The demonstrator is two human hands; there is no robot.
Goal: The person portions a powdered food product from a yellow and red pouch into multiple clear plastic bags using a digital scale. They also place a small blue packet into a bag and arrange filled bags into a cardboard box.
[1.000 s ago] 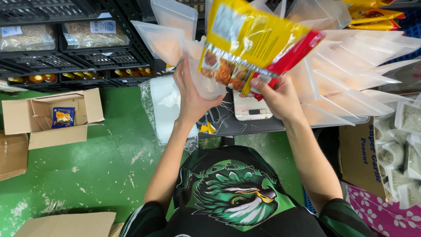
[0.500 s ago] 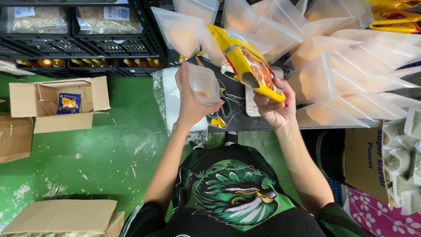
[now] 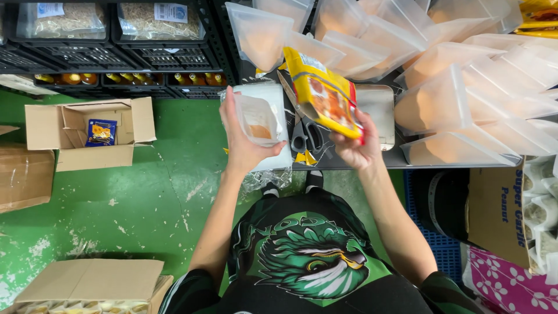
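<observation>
Left hand (image 3: 247, 145) gripping clear pouch (image 3: 258, 119) — right hand (image 3: 356, 148), yellow packet (image 3: 322, 93)

Black shirt (image 3: 308, 261) bearing green eagle print, short sleeves.

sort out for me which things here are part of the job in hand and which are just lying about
In hand: left hand holds a clear pouch; right hand holds a yellow packet; filled pouches.
Lying about: scissors, open carton, black crates.
</observation>
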